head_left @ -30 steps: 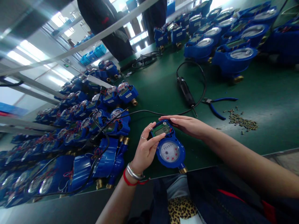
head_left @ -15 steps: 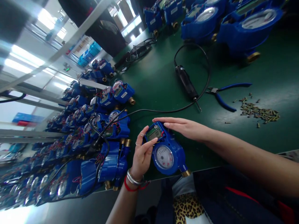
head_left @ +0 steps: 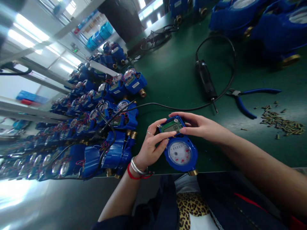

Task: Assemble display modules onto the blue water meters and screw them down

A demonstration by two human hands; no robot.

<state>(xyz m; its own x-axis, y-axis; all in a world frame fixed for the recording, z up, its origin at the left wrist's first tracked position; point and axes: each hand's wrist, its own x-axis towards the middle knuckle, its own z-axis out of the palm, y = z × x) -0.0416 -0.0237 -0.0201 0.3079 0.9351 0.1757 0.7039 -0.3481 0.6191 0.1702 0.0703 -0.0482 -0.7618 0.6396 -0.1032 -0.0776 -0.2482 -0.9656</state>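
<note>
A blue water meter (head_left: 180, 153) with a round dial and a brass end lies on the green bench near its front edge. At its far end is a small digital display (head_left: 172, 127) on a green circuit board. My left hand (head_left: 153, 143) grips the left side of this display box, one finger lying across its lower edge. Around the right side curls my right hand (head_left: 199, 126), thumb at the display's lower right corner and fingers along the far edge. Its fingertips are partly hidden behind the box.
Beyond my right hand lie a black electric screwdriver (head_left: 206, 81) with a looped cable, blue-handled pliers (head_left: 242, 99) and a heap of small screws (head_left: 283, 121). Rows of blue meters (head_left: 117, 150) crowd the left. More large meters (head_left: 280, 35) stand at the back right.
My right hand has gone from lying flat along the meter's side to curling around the display box. The meter has turned more upright in view, its display facing me. The view has shifted.
</note>
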